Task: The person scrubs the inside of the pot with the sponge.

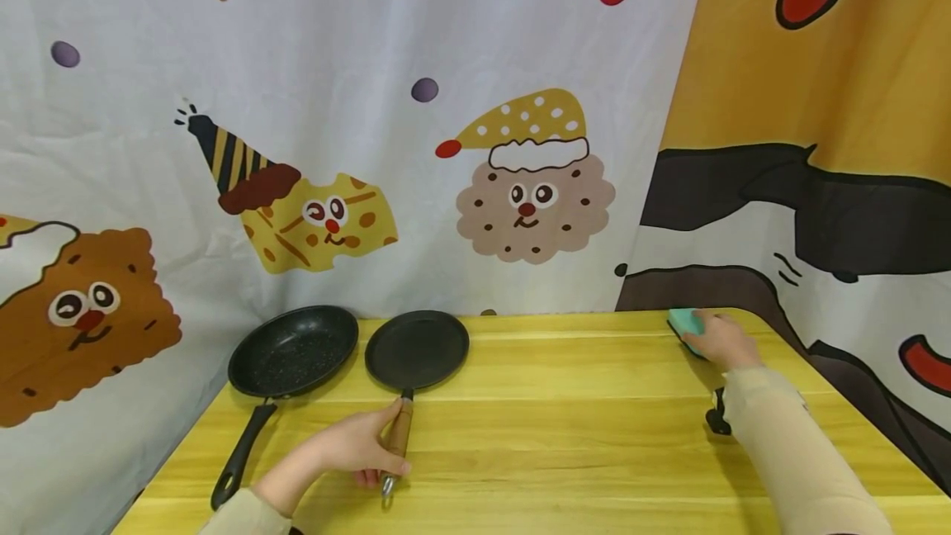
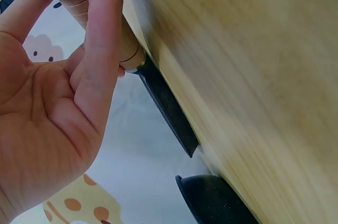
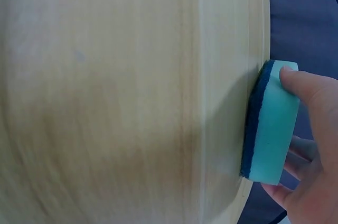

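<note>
Left hand curled round the flat pan's wooden handle; right hand gripped the sponge.
The pan lay mid-worktop; best held steady while the sponge, at the far right edge, was lifted cleanly.

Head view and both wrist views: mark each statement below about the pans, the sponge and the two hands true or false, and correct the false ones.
1. The left hand grips the wooden handle of the flat pan. True.
2. The right hand holds a yellow cloth. False: it holds a teal sponge with a dark blue layer.
3. Two dark pans lie on the table. True.
4. The speckled pan has a wooden handle. False: its handle is black.
5. The sponge sits in the middle of the table. False: it is at the table's far right edge.
</note>
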`<state>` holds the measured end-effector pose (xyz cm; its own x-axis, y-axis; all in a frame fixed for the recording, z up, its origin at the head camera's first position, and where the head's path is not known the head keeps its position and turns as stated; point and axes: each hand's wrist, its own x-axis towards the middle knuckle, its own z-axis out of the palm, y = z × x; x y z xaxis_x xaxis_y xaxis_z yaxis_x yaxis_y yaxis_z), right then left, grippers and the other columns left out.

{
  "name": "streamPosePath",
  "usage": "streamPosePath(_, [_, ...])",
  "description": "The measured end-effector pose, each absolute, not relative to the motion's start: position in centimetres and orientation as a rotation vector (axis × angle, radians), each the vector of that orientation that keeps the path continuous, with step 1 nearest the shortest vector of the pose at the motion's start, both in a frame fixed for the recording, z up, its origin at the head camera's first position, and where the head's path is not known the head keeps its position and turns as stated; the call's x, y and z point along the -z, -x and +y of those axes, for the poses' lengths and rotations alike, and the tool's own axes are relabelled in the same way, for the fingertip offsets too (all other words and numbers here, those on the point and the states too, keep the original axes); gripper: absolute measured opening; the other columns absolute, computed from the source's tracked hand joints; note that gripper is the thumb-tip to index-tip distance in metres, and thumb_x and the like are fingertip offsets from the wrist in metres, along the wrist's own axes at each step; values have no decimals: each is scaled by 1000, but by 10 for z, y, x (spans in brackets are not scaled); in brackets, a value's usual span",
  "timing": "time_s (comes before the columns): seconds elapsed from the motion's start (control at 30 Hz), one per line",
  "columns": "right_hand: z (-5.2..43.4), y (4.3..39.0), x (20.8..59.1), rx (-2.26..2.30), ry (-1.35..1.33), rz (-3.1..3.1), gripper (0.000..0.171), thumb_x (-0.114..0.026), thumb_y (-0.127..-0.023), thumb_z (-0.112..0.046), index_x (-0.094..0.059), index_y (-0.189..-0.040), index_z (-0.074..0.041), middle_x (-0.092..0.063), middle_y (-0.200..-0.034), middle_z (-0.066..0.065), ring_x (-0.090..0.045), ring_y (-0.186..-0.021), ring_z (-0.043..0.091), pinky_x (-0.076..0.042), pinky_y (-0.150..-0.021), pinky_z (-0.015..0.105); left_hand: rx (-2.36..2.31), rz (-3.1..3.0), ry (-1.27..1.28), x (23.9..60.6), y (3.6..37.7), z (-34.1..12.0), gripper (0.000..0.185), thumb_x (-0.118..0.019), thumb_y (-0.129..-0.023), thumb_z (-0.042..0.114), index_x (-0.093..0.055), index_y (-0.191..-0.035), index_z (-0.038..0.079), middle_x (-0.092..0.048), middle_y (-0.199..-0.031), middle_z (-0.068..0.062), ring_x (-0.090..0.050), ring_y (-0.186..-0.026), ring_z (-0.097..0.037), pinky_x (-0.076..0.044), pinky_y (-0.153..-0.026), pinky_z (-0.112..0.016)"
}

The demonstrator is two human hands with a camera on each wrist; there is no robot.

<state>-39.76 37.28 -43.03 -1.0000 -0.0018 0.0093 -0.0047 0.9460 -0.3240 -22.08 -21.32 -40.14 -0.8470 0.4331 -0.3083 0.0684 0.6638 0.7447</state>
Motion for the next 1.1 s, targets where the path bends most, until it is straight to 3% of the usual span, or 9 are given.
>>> streamPosePath(0.17, [374, 398, 432, -491, -60, -3080, 63, -54, -95, -39, -43, -143, 0, -32, -135, 43, -33, -120, 61, -34, -87, 72, -1037, 2410, -409, 400, 221, -212, 100, -76, -84, 27, -11, -150, -12, -64, -62, -10, -62, -53, -25, -52, -50, -39])
streamPosePath(0.5, [362, 395, 437, -583, -272, -2958, 58, -53, -98, -39, -51, -136, 4, -43, -133, 39, -36, -120, 59, -30, -95, 69, -1018, 2410, -416, 399, 221, -206, 98, -76, -85, 23, -10, -149, -14, -64, -62, -10, -62, -51, -25, -52, -49, -41])
streamPosePath(1.1, [275, 378, 433, -1027, -563, -2742, 49, -62, -95, -27, -55, -135, 0, -50, -135, 28, -42, -125, 49, -34, -98, 63, -920, 2452, -487, 393, 218, -190, 98, -76, -84, 20, -11, -146, -19, -63, -59, -7, -60, -48, -24, -51, -48, -40])
